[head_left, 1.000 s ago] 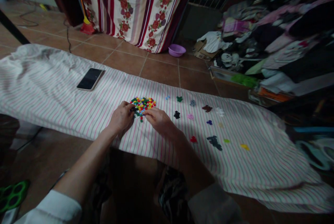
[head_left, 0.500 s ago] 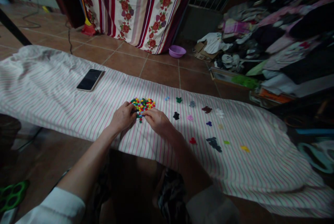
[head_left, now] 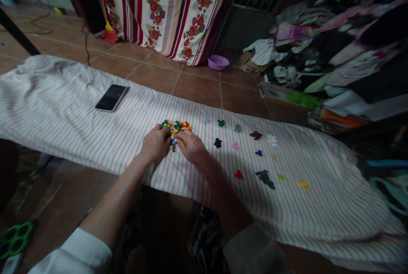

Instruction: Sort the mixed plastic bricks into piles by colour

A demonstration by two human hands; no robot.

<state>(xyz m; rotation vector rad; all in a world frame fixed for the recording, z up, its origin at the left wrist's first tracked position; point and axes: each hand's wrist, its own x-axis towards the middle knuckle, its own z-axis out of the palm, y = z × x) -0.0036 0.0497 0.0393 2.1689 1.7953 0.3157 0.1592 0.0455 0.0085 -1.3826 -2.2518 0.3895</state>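
Red, yellow and green pile (head_left: 178,126) — white cloth (head_left: 145,106) with pink and grey stripes

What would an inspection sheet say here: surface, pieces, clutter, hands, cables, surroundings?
Surface: striped cloth, wrinkled at the left end.
Pieces: mixed-colour pile; small single-colour groups lie apart to its right.
Clutter: phone on the cloth, left of the pile.
Hands: left hand and right hand at the pile; grip unclear.
Cables: dark cable on the floor beyond the cloth.
Surroundings: flowered curtain, purple bowl, heaped clothes at right.
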